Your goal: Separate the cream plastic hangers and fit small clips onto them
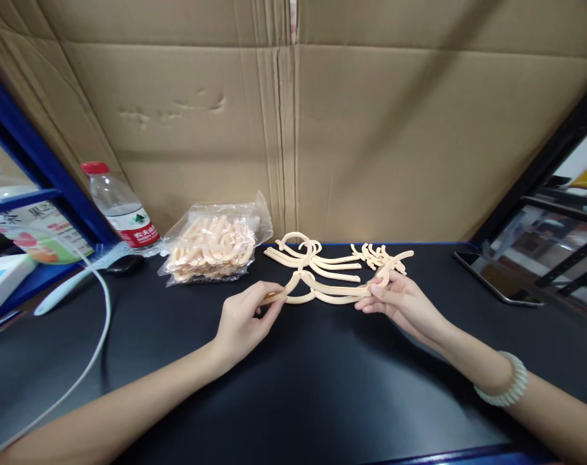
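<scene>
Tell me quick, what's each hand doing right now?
Left hand: closed, pinching the left end of a peach plastic hanger.
Right hand: closed, gripping the same hanger's right end.

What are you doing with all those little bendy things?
A person holds one small peach-coloured plastic hanger just above a black table, the left hand pinching its left end and the right hand its right end. Behind it lies a loose pile of the same hangers. To the left sits a clear bag with more of them inside, and beside that a water bottle. A phone lies on the right.
</scene>
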### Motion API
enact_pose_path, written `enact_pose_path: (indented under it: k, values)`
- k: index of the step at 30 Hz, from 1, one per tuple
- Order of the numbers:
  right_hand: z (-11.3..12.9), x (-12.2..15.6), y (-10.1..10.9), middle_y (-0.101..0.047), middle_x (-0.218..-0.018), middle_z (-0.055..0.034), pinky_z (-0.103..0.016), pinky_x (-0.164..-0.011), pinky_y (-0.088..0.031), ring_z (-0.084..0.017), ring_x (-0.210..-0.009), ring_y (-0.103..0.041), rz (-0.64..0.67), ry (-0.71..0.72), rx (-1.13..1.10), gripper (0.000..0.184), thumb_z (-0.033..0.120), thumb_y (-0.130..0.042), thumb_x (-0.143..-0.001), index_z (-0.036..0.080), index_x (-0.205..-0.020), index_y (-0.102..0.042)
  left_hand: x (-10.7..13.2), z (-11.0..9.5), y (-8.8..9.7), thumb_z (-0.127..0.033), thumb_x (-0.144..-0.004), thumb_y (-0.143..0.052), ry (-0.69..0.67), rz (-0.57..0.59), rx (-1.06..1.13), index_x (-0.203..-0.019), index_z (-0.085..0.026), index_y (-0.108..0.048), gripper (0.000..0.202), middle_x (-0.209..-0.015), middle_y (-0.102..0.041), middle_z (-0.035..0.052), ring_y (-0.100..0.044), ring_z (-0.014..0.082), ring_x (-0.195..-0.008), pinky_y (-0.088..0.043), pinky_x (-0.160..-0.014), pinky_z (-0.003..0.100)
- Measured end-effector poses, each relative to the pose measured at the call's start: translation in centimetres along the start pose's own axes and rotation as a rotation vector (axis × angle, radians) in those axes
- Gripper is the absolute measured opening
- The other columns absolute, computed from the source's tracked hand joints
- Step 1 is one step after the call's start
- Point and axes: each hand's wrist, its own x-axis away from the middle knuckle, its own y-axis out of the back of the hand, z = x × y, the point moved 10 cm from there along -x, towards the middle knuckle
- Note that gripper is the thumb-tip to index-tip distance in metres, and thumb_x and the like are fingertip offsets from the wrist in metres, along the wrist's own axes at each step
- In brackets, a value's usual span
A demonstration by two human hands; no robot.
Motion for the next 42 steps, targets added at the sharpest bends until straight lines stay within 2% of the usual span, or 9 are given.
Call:
enact_pose_path:
  k: [6, 10, 16, 19, 22, 28, 35, 38, 42]
  values:
    - [2.6, 0.6, -1.2, -0.067, -0.085, -0.0073, -0.026, -0.058, -0.053, -0.015, -0.064, -0.064, 0.009, 0.214, 0.158, 0.024, 0.036, -0.074, -0.080, 0.016, -0.085, -0.063, 0.1, 0.9, 0.1, -0.024, -0.087, -0.060, 0.155, 0.000, 0.076, -0.092, -0.021, -0.062, 0.006, -0.077, -0.066, -0.0028, -0.053, 0.0079, -0.051, -0.041, -0.046, 0.018]
    - [4.4, 0.6, -0.7, -0.062, -0.091, -0.0037, -0.024, -0.054, -0.050, -0.011, -0.060, -0.057, -0.014, 0.280, 0.120, 0.021, 0.032, -0.077, -0.077, 0.019, -0.081, -0.061, -0.2, 0.9, 0.1, -0.024, -0.087, -0.059, 0.161, 0.018, 0.071, -0.092, -0.020, -0.061, 0.006, -0.078, -0.066, -0.0020, -0.056, 0.0091, -0.055, -0.043, -0.048, 0.018]
    - [5.6, -0.2, 3.4, -0.058, -0.071, -0.0009, -0.023, -0.049, -0.047, -0.012, -0.056, -0.054, 0.070, 0.095, 0.198, 0.020, 0.034, -0.079, -0.073, 0.019, -0.079, -0.066, -0.3, 0.6, -0.7, -0.023, -0.089, -0.055, 0.046, 0.081, 0.013, -0.092, -0.019, -0.060, 0.007, -0.084, -0.066, 0.0011, -0.064, 0.0135, -0.071, -0.050, -0.062, 0.021]
    - [5.7, -0.3, 5.7, -0.058, -0.063, -0.0004, -0.024, -0.047, -0.044, -0.012, -0.050, -0.052, 0.124, 0.039, 0.371, 0.024, 0.036, -0.080, -0.072, 0.017, -0.073, -0.066, 0.0, 0.4, -1.5, -0.022, -0.090, -0.053, 0.007, 0.148, 0.002, -0.094, -0.020, -0.058, 0.007, -0.087, -0.065, 0.0019, -0.064, 0.0142, -0.074, -0.050, -0.066, 0.023]
    - [4.6, -0.3, 6.6, -0.059, -0.059, 0.0000, -0.022, -0.045, -0.041, -0.011, -0.048, -0.051, 0.178, -0.048, 0.538, 0.026, 0.037, -0.079, -0.073, 0.016, -0.078, -0.066, 0.4, 0.3, -2.4, -0.022, -0.090, -0.052, -0.008, 0.225, -0.015, -0.093, -0.020, -0.058, 0.007, -0.087, -0.064, 0.0025, -0.062, 0.0149, -0.073, -0.050, -0.066, 0.025]
    - [3.3, -0.1, 4.7, -0.064, -0.079, -0.0057, -0.023, -0.049, -0.044, -0.011, -0.054, -0.053, 0.300, -0.142, 0.625, 0.033, 0.045, -0.068, -0.081, 0.014, -0.091, -0.066, 1.1, 0.2, -3.4, -0.020, -0.091, -0.050, -0.021, 0.303, -0.059, -0.093, -0.020, -0.058, 0.008, -0.087, -0.065, 0.0022, -0.062, 0.0161, -0.077, -0.049, -0.072, 0.028]
    - [0.9, 1.6, 3.3, -0.064, -0.086, -0.0045, -0.022, -0.056, -0.043, -0.013, -0.065, -0.057, 0.585, -0.273, 0.913, 0.044, 0.039, -0.075, -0.073, 0.015, -0.108, -0.063, 0.8, -0.5, -3.3, -0.018, -0.087, -0.054, -0.079, 0.299, -0.179, -0.088, -0.019, -0.059, 0.006, -0.083, -0.065, 0.0027, -0.060, 0.0185, -0.075, -0.047, -0.070, 0.031]
    - [0.8, 1.6, 2.9, -0.061, -0.075, -0.0011, -0.021, -0.052, -0.038, -0.012, -0.060, -0.054, 0.584, -0.213, 1.058, 0.036, 0.036, -0.074, -0.073, 0.016, -0.100, -0.065, 0.7, -0.7, -3.3, -0.018, -0.087, -0.053, -0.092, 0.304, -0.224, -0.088, -0.020, -0.059, 0.006, -0.081, -0.064, 0.0024, -0.059, 0.0189, -0.074, -0.045, -0.068, 0.032]
    - [1.1, 1.6, 2.2, -0.056, -0.061, 0.0013, -0.021, -0.050, -0.035, -0.012, -0.057, -0.051, 0.566, -0.149, 1.160, 0.016, 0.030, -0.070, -0.074, 0.015, -0.077, -0.066, 0.6, -0.6, -3.6, -0.018, -0.087, -0.053, -0.070, 0.334, -0.259, -0.089, -0.020, -0.059, 0.007, -0.082, -0.063, 0.0022, -0.058, 0.0200, -0.076, -0.044, -0.067, 0.033]
